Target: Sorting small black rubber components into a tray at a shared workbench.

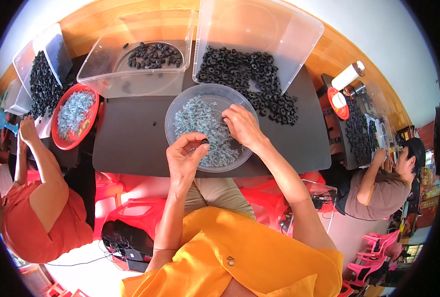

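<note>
My left hand (183, 156) is over the near left rim of a round clear plastic bowl (222, 102). Thumb and forefinger pinch a small black plastic piece (204, 141). Many small pale metal coil springs (200, 121) lie heaped in the bowl. Over the bowl's right side is my right hand (243, 126), its fingers bent together above the springs. Whatever sits between those fingertips is too small to make out. Behind the bowl, a heap of black ring-shaped pieces (279, 106) spills from a clear tipped bin (297, 34) onto the dark table (131, 133).
A second clear bin (98, 72) at the back left holds black pieces (155, 55). One loose black piece (154, 123) lies left of the bowl. A red basin (61, 141) of springs stands farther left. Co-workers sit on both sides, in a red shirt (56, 218) and a brown shirt (376, 195).
</note>
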`<state>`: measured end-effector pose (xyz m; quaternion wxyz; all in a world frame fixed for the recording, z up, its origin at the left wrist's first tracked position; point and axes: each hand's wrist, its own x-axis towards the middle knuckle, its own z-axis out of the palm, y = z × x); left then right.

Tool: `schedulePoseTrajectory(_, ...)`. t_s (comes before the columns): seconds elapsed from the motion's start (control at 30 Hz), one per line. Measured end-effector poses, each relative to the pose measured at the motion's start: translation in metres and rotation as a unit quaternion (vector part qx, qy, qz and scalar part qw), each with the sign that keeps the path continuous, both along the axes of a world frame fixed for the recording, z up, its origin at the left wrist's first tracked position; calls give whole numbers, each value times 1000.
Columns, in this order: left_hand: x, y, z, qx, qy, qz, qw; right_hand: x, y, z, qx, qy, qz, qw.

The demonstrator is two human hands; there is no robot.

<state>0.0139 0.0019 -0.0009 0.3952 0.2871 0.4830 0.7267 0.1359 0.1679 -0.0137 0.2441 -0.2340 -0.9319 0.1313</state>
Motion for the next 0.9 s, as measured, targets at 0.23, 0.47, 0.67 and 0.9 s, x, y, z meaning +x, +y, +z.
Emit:
schedulePoseTrajectory(0.23, 1, 0, -1, -4, -8, 4, 1000, 3, -1, 2, -25, -8, 0, 1000)
schedulePoseTrajectory(0.47, -1, 0, -4, 4, 37, 7, 999, 1, -7, 4, 29, -40, 9, 999)
schedulePoseTrajectory(0.67, 2, 2, -2, -13, 40, 13, 999, 11, -38, 46, -269, 114, 52, 955)
schedulePoseTrajectory(0.9, 6, 3, -3, -39, 93, -3, 995, 17, -52, 62, -216, 115, 112, 963)
